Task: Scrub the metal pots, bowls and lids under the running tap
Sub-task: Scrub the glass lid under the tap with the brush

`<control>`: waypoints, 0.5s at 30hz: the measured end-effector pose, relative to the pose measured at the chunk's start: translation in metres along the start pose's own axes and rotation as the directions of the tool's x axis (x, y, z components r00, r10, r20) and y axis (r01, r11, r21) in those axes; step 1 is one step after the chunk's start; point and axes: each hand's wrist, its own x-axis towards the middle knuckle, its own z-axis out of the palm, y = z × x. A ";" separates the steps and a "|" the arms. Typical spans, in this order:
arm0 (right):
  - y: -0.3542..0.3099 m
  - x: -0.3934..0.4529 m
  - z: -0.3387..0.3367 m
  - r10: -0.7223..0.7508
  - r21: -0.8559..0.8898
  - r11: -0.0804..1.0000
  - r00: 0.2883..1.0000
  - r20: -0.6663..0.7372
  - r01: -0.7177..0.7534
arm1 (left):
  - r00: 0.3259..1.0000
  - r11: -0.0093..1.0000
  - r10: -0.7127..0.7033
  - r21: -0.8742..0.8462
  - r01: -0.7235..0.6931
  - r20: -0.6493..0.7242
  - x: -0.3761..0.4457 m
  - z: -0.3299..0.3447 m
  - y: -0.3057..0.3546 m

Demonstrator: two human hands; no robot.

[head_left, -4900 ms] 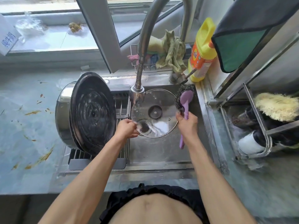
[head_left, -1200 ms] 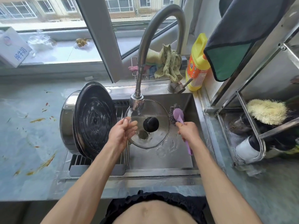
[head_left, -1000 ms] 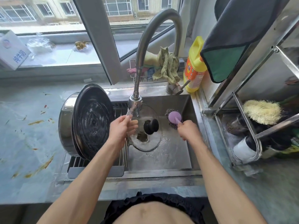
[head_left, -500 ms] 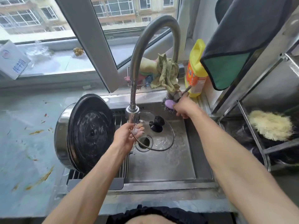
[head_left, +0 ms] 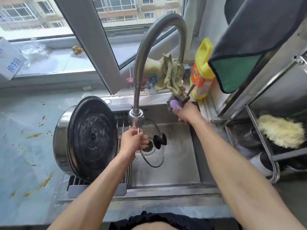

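The left hand (head_left: 132,143) grips the rim of the glass lid (head_left: 153,146) just left of centre frame, holding it tilted on edge under the tap head (head_left: 135,117) and over the sink (head_left: 179,170), its black knob (head_left: 160,140) facing right. The right hand (head_left: 186,113) is clenched round the purple-handled scrubber (head_left: 174,105), its steel-wool head up against the tap lever (head_left: 186,95) at the back right corner of the sink, beside the yellow detergent bottle (head_left: 201,72). It looks as though the hand is adjusting the water with its knuckles while holding the tool. To do this well, nudge the lever with the back of the hand rather than the scrubber, keep the lid pinched firmly because wet glass slips, and hold it low so a drop would be short. The big metal pot (head_left: 61,140) with its dark lid (head_left: 91,138) rests on its side on the draining rack (head_left: 98,188) at the left, beside the counter (head_left: 21,146).
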 end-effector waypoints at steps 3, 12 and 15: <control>0.037 -0.032 0.015 0.089 -0.002 0.996 0.996 -0.002 -0.089 | 0.999 0.998 -0.020 0.063 0.018 0.029 -0.002 -0.005 -0.006; 0.098 -0.113 0.050 0.300 0.473 0.794 0.923 0.241 -0.382 | 0.984 0.977 -0.167 -0.123 0.173 0.052 -0.011 -0.013 -0.027; 0.098 -0.112 0.056 0.291 0.669 0.643 0.927 0.235 -0.372 | 0.982 0.954 -0.178 -0.231 0.189 0.066 -0.013 -0.019 -0.027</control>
